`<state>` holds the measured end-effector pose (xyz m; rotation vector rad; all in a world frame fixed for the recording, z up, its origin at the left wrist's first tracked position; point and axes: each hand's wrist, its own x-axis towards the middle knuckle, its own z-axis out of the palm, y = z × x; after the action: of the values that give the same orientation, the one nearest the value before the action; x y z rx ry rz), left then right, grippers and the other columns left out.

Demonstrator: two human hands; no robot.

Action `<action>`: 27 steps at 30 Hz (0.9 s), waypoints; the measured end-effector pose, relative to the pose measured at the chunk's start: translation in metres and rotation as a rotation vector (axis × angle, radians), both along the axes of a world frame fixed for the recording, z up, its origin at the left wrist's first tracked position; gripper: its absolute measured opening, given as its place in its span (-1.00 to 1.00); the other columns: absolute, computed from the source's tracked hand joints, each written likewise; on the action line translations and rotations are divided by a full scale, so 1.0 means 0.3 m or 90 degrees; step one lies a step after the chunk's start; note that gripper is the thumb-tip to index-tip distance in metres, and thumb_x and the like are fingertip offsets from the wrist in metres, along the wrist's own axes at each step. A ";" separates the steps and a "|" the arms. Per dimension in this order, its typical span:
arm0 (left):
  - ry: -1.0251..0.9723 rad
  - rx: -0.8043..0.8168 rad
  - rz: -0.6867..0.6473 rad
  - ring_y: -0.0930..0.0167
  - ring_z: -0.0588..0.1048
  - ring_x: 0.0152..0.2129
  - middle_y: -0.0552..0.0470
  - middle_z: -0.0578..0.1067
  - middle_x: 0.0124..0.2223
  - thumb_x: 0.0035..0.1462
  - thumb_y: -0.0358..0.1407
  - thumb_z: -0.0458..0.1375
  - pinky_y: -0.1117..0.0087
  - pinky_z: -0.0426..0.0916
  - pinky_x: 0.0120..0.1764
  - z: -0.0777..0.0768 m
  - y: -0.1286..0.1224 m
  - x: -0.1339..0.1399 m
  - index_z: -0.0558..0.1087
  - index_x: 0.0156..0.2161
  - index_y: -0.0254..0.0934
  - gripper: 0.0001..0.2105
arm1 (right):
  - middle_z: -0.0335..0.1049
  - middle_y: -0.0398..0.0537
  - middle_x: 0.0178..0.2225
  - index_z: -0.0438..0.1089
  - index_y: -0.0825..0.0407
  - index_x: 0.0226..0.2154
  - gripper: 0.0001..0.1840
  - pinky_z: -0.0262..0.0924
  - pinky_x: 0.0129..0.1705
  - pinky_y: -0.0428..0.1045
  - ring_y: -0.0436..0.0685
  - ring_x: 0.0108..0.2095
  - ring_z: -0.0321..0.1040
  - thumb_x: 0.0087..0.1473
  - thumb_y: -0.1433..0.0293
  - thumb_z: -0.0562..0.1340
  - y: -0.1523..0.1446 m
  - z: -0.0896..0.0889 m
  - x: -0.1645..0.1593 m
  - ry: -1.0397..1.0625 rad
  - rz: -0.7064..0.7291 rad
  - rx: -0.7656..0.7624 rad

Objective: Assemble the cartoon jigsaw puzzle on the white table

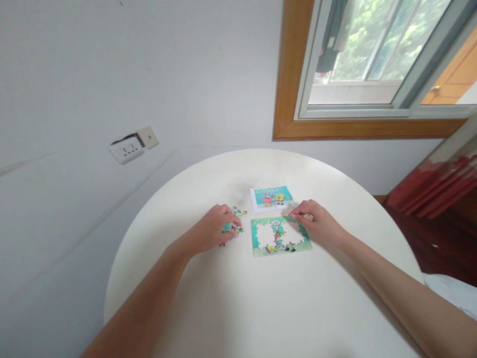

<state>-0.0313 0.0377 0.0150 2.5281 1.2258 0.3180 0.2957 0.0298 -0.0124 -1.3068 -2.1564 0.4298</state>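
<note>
A partly assembled jigsaw puzzle (pixel 276 227) lies flat on the white round table, with a green border, a joined middle strip and two white gaps. My right hand (pixel 315 220) is at its upper right corner, thumb and fingertips pinched together; whatever is between them is too small to make out. Left of the puzzle, my left hand (pixel 216 229) curls its fingers and thumb around loose puzzle pieces (pixel 233 228). More colourful pieces (pixel 239 212) lie just beyond those fingers, and some are partly hidden beneath the hand.
A printed picture card (pixel 272 197) with cartoon figures lies behind the puzzle. The round table (pixel 268 308) stands against a white wall with a socket (pixel 128 149). A wood-framed window (pixel 294 74) is at the upper right, and a red curtain (pixel 436 184) hangs at the right.
</note>
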 end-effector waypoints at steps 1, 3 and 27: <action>0.003 -0.003 -0.001 0.29 0.37 -0.19 -0.02 0.37 -0.21 0.07 -0.31 0.16 0.36 0.32 -0.15 -0.002 0.000 0.002 0.54 -0.22 -0.17 -0.83 | 0.47 -0.08 -0.38 0.53 -0.01 -0.34 -0.75 0.12 -0.14 0.01 0.12 -0.27 0.31 0.15 0.34 0.13 0.001 0.000 0.000 0.000 0.001 0.002; 0.006 -0.003 -0.002 0.29 0.36 -0.18 -0.03 0.37 -0.21 0.07 -0.32 0.15 0.36 0.32 -0.15 -0.006 0.000 0.006 0.53 -0.23 -0.18 -0.84 | 0.47 -0.08 -0.39 0.53 0.00 -0.34 -0.74 0.11 -0.13 0.02 0.11 -0.28 0.31 0.15 0.34 0.12 0.001 0.001 0.000 -0.001 0.004 0.004; 0.017 0.031 -0.016 0.27 0.32 -0.16 -0.02 0.39 -0.19 0.07 -0.41 0.09 0.29 0.21 -0.13 -0.032 -0.002 0.023 0.46 -0.26 -0.21 -0.86 | 0.48 -0.07 -0.38 0.53 0.00 -0.33 -0.75 0.13 -0.12 0.02 0.11 -0.27 0.32 0.15 0.36 0.12 -0.006 0.013 -0.007 0.003 0.010 -0.005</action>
<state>-0.0245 0.0371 0.0054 2.5947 1.2089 0.3128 0.2935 0.0279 -0.0084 -1.2920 -2.1651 0.4475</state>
